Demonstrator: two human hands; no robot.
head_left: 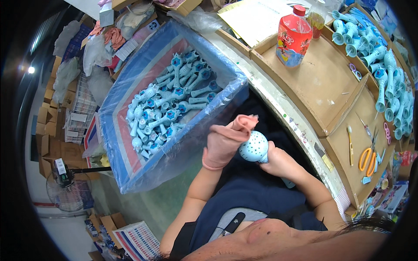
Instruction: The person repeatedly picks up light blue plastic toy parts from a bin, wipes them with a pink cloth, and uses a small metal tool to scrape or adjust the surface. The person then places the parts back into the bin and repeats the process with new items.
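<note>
My right hand (pixel 278 162) is closed around the neck of a pale blue toy with a round, dark-dotted head (pixel 254 147). Part of a pale blue handle shows below that hand; the rest is hidden. Right beside the dotted head is my left hand (pixel 221 145), covered in pink cloth (pixel 243 124) that bunches up at the fingers. The fingers are bent inside the folds and mostly hidden. To the left, a blue bin (pixel 115 148) lined with clear plastic holds a heap of pale blue toy handles (pixel 174 93) with dark blue flower-like ends.
On the right, a workbench carries cardboard trays (pixel 305 98) with a red-capped bottle (pixel 295 37), orange scissors (pixel 368 160), a yellow-handled brush (pixel 350 145) and purple scissors (pixel 355 71). More pale blue toy parts (pixel 389 82) lie at its far edge. A fan (pixel 67 187) and cartons stand left.
</note>
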